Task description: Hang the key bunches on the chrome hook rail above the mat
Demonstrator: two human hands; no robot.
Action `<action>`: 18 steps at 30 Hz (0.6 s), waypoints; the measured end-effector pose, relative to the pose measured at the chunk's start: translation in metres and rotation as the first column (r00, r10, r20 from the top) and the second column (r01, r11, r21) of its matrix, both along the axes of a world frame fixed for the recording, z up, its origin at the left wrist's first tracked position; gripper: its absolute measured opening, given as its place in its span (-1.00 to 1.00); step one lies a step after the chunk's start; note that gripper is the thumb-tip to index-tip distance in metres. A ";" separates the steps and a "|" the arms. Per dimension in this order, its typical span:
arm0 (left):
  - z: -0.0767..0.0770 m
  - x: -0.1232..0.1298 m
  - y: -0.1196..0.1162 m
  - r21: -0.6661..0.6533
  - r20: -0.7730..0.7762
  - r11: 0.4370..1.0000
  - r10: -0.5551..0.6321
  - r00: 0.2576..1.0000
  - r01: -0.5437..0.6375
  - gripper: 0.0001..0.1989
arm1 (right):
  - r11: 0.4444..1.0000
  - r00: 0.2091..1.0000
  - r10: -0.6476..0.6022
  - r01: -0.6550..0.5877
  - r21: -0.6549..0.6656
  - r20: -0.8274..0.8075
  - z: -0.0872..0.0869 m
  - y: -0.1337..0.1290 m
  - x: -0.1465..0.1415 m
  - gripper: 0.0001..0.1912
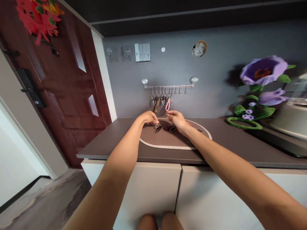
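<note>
My left hand (150, 118) is closed, its fingertips pinching a bunch of keys (157, 128) that hangs just over the oval mat (165, 142). To its right, my right hand (177, 120) has its fingers stretched leftward and a little apart, with nothing visible between them. The fingertips are just below a pink loop strap (168, 104) that hangs from a clear hook rail (168, 86). Other keys (153, 101) and a brown strap (157, 105) hang beside it. Dark items (171, 128) lie on the mat, partly hidden under my right hand.
The dark countertop (120, 137) ends at a front edge above pale cabinet doors (153, 188). Purple artificial flowers (263, 73) stand at the right, near a flat black object (278, 142) and a pale rounded object (291, 118). A red-brown door (72, 89) is at the left.
</note>
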State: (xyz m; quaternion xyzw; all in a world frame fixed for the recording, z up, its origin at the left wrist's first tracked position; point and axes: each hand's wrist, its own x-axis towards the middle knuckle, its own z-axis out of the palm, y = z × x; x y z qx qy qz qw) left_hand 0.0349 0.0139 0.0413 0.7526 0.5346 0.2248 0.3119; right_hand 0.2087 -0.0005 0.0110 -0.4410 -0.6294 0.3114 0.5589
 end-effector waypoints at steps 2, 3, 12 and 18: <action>-0.001 0.000 0.001 -0.011 -0.035 1.000 -0.022 0.999 0.021 -0.86 | 0.998 0.991 -0.027 0.019 0.067 0.128 -0.002 -0.004 0.002 -0.79; -0.002 0.001 0.001 -0.019 -0.050 0.999 -0.028 0.998 0.027 -0.86 | 0.994 0.975 -0.059 0.037 0.105 0.214 -0.003 -0.005 0.002 -0.81; -0.005 0.004 0.000 -0.049 -0.079 0.999 -0.024 0.997 0.020 -0.87 | 0.973 0.775 -0.179 0.050 0.225 0.605 -0.005 -0.007 0.003 -0.80; -0.006 0.004 0.001 -0.015 -0.022 1.000 -0.011 1.000 0.010 -0.88 | 0.972 0.763 -0.180 0.041 0.231 0.621 -0.007 -0.002 0.004 -0.80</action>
